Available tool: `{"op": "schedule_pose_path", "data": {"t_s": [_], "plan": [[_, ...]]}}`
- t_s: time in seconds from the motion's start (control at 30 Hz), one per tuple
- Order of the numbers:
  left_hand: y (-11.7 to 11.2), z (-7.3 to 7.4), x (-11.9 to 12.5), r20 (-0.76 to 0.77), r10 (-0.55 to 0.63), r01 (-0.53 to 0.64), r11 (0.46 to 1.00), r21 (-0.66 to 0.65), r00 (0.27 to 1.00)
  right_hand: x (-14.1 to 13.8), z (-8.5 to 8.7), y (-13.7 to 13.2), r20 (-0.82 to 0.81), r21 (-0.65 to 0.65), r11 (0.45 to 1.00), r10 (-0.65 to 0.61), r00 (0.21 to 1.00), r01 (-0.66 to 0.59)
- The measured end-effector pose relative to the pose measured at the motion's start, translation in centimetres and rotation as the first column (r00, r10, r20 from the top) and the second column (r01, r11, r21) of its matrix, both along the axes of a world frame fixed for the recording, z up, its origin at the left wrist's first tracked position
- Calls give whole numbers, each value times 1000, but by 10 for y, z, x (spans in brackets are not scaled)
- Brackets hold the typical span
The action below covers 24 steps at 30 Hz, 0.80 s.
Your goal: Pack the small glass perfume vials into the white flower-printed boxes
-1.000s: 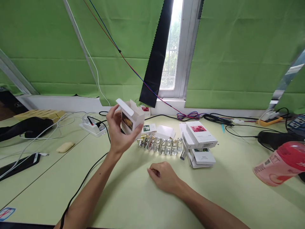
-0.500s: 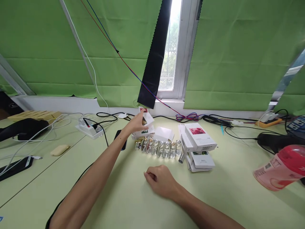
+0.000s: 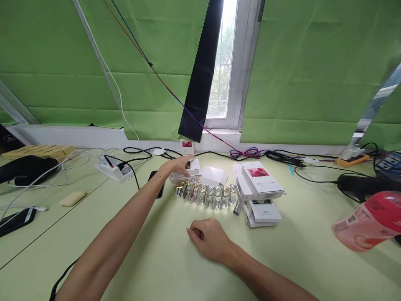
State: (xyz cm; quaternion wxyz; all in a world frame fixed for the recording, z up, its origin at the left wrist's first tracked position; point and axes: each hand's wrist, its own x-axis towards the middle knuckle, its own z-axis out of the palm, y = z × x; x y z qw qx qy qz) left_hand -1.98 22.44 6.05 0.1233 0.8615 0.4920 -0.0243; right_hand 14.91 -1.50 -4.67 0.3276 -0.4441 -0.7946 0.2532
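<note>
So, bottle row: small clear glass bottles lined up side by side on the table, running left to right, with the left end leaning a bit.
Box at the left hand: a small white box, just behind the left part of the row, on or against another white carton, can't tell which.
That box's long axis: roughly sideways, along the row, I think, but the fingers cover a good chunk of it.
Nearer hand: the left, easily; it's right at the box, while the right hand is on the near side of the row, well apart from it.
Left hand pose: palm down, thumb and fingers part open around the box, touching it by the look of it; can't tell if that's a proper grip or just resting.
Left arm: stretched nearly straight, passing left of the row, beside a dark phone.
Right hand pose: loosely curled fist resting in front of the row, nothing visible in it.
Right of the row: a stack of white boxes.
Behind the row: a plain white box, just beside the small one.
</note>
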Motion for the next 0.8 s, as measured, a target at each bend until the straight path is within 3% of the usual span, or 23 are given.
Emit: {"op": "schedule_pose_path", "data": {"t_s": [0.4, 0.57, 0.67, 0.8], "plan": [[4, 1, -1, -34, -1, -1, 998, -56, 999, 0, -3, 0, -46, 7, 1000, 10, 999, -9], [5, 8, 3, -37, 2, -3, 999, -40, 999, 0, -3, -1, -33, 1, 1000, 16, 999, -16], [3, 15, 16, -25, -12, 13, 999, 30, 1000, 1, -4, 0, -38, -6, 1000, 23, 999, -23], [-4, 19, 53, -47, -80, 83, 994, 67, 996, 1, -5, 1, -49, -11, 1000, 26, 998, -26]]}}
